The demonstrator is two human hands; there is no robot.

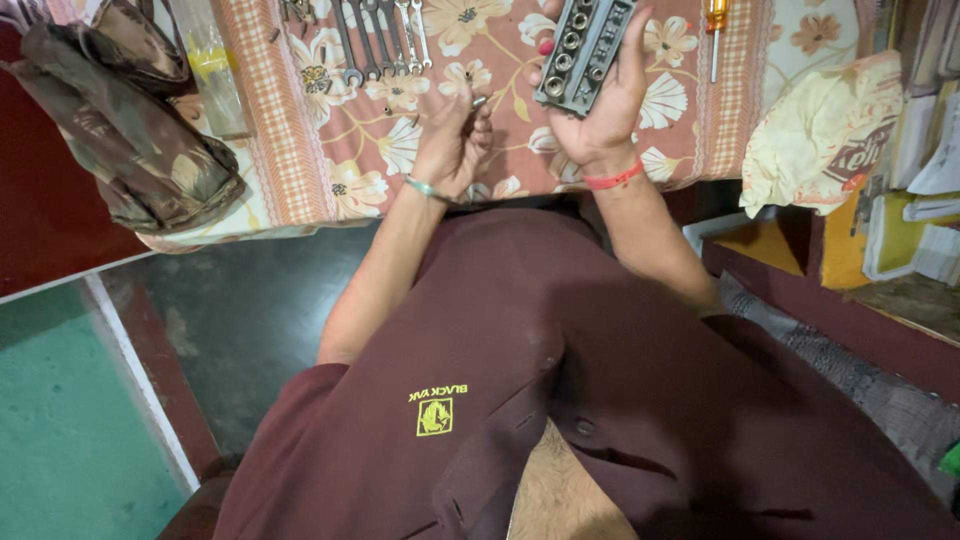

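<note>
socket tray tilted, long axis up-right

One head-worn camera looks steeply down, close over the person's chest, toward the cloth-covered table ahead.

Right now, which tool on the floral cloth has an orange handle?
The screwdriver at the cloth's far right, beyond the right hand. The spanners in the row farther left are bare metal.

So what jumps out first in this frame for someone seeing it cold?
The right hand holds up a grey socket rail filled with sockets, top centre. Beside it, the left hand pinches a small metal piece. Behind them, a row of spanners lies on the floral cloth.
</note>
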